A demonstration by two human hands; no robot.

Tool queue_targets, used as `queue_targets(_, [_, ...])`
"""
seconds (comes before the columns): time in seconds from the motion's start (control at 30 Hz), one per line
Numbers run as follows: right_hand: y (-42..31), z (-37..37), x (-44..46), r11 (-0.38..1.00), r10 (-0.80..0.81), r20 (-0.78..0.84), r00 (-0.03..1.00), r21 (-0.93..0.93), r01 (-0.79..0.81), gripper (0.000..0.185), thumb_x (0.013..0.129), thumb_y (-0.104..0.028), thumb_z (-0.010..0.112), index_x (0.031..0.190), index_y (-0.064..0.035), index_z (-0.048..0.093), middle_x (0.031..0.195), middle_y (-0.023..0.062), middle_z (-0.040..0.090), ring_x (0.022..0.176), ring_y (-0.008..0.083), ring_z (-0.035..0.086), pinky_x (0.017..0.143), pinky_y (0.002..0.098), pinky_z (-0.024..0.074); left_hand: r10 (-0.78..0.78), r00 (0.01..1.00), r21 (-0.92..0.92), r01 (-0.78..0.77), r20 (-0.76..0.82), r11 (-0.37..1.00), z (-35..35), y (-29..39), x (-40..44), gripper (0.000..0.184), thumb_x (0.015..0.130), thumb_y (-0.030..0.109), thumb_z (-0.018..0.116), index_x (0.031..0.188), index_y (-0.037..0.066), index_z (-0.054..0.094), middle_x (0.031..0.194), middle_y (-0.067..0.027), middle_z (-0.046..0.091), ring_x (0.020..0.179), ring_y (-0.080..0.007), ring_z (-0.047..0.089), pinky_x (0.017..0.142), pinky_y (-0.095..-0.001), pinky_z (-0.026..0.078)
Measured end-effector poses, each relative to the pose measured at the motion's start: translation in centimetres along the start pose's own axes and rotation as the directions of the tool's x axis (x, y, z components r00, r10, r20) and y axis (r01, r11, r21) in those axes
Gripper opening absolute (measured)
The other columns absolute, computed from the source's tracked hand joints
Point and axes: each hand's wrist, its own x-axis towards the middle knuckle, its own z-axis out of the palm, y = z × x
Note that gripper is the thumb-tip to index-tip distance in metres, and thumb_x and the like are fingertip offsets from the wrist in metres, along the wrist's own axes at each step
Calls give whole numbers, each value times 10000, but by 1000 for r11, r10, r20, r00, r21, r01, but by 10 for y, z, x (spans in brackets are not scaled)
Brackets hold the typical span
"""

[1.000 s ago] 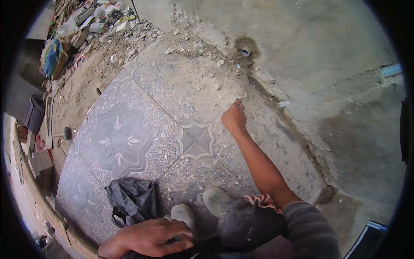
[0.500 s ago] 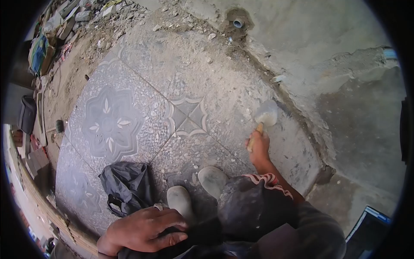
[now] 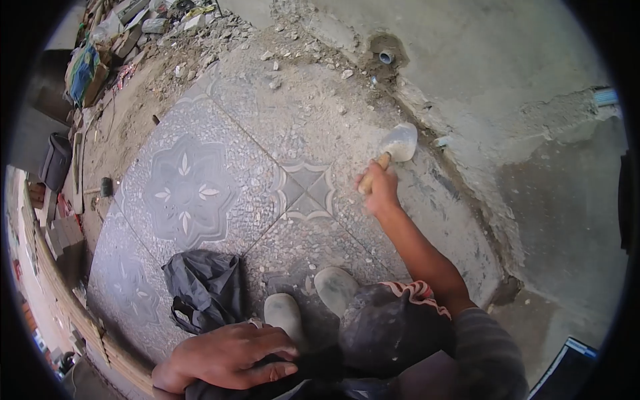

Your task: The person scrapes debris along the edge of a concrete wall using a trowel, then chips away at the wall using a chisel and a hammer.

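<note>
My right hand [image 3: 380, 187] is wrapped round the wooden handle of a trowel [image 3: 401, 142]. The trowel's blade is over the dusty floor beside the broken wall edge. My left hand [image 3: 230, 355] rests near my lap at the bottom, its fingers loosely bent and apart, holding nothing. Just above it, a crumpled black plastic bag [image 3: 205, 287] lies on the patterned tile floor [image 3: 257, 200]. Sand and small stones cover the tiles ahead of the trowel.
A pipe end [image 3: 385, 57] sticks out of a hole in the concrete at the upper right. Rubble [image 3: 217, 40] and debris lie at the upper left. My shoes [image 3: 283, 313] stand below the tiles' centre. A dark screen [image 3: 567, 367] shows at the lower right.
My right hand first moved right and back toward me, then forward and slightly left with the trowel. The trowel's blade now shows more clearly. My left hand has stayed near my lap.
</note>
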Motion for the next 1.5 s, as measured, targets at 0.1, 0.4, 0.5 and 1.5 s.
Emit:
queue_targets(0.1, [10, 21, 54, 999, 31, 31, 999, -21, -31, 336, 956, -140, 606, 1195, -40, 393, 1059, 177, 556, 705, 324, 671, 551, 435, 569, 60, 998, -36, -59, 16, 998, 3, -9, 6, 266, 998, 230, 651, 1127, -2, 625, 1071, -148, 686, 963, -349, 689, 818, -407, 547])
queue_targets(0.4, [-15, 114, 76, 998, 58, 297, 953, 5, -63, 306, 883, -88, 612, 1133, -29, 445, 927, 156, 560, 708, 349, 653, 599, 510, 570, 10, 999, -67, -8, 32, 998, -8, -8, 11, 268, 1018, 240, 621, 1151, 9, 631, 1044, -145, 698, 990, -332, 685, 839, -406, 542])
queue_targets(0.5, [-5, 102, 50, 986, 94, 176, 980, 118, -115, 251, 886, -104, 617, 1082, -46, 471, 922, 137, 554, 713, 331, 638, 630, 512, 569, 18, 1000, -103, -17, 6, 994, -8, -12, 8, 272, 1021, 246, 615, 1153, 9, 632, 1050, -144, 692, 996, -332, 678, 838, -404, 538])
queue_targets(1.5, [-3, 342, 146, 795, 113, 301, 947, 544, -268, 311, 865, -62, 579, 1127, -67, 413, 934, 116, 500, 723, 249, 581, 576, 447, 547, -45, 999, -309, 43, 0, 950, -44, -36, 15, 235, 1009, 200, 617, 1123, -4, 636, 1031, -199, 674, 972, -390, 662, 810, -444, 520])
